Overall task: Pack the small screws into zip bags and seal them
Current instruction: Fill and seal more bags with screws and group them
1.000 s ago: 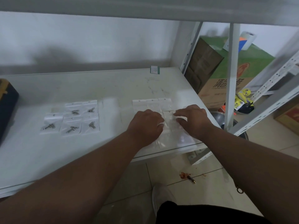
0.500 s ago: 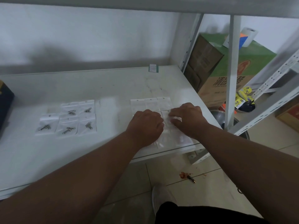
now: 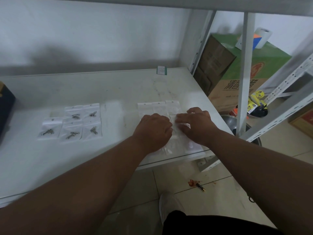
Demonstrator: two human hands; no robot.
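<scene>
Several empty clear zip bags (image 3: 158,107) lie in rows at the right end of the white shelf board (image 3: 118,89). My left hand (image 3: 153,130) sits knuckles up on them, its fingers curled down onto one small zip bag (image 3: 174,131) between my hands. My right hand (image 3: 194,124) pinches the same bag from the right with bent fingers. At the left lie several sealed bags with screws (image 3: 72,123), each holding a metal screw. No loose screws show; both hands hide the bags beneath them.
A dark box (image 3: 6,106) stands at the left edge. A small green-white tag (image 3: 162,70) lies at the back. A white upright post (image 3: 243,73), cardboard boxes (image 3: 237,78) and a metal bowl (image 3: 232,122) stand to the right. My shoe (image 3: 169,206) is on the tiled floor.
My right hand has edged slightly left, closing on my left hand over the bag. The left hand has stayed in place. The filled bags have not moved.
</scene>
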